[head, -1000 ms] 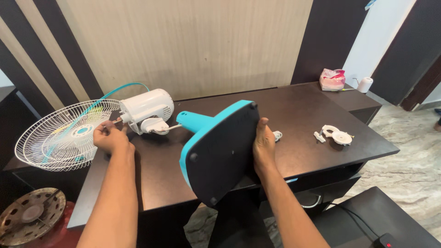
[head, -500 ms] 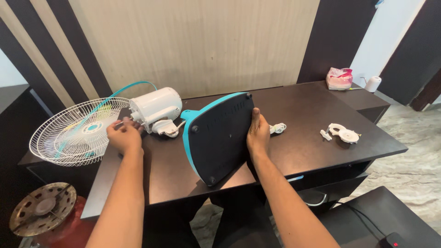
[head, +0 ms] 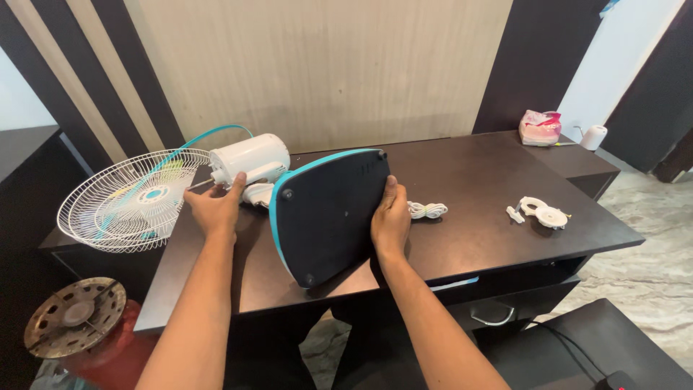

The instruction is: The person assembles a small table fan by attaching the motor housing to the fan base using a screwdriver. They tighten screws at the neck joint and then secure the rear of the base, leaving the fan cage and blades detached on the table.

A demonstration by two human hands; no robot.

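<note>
Centrally, a dark desk [head: 491, 238] is carrying everything, running from the near left to the far right. A fan base [head: 328, 217] is standing tilted on its near edge in the middle of the desk, its black underside facing the camera and a turquoise rim showing along the left and top. The right hand [head: 390, 220] is gripping the base's right edge, fingers wrapped behind it and thumb on the black face. To the left, a white wire grille [head: 130, 206] is overhanging the desk's left end, with a white motor [head: 249, 160] just beside it on the right. The left hand [head: 215, 208] is lying between grille and base, its fingers loosely open and its thumb touching the motor's near side. Just right of the right hand, a coiled white cord [head: 427, 210] is lying on the desk. Farther right, small white plastic parts [head: 541, 211] are sitting well apart from the base. At the far right, a pink packet [head: 542, 127] is resting beside a white roll [head: 593, 137].
</note>
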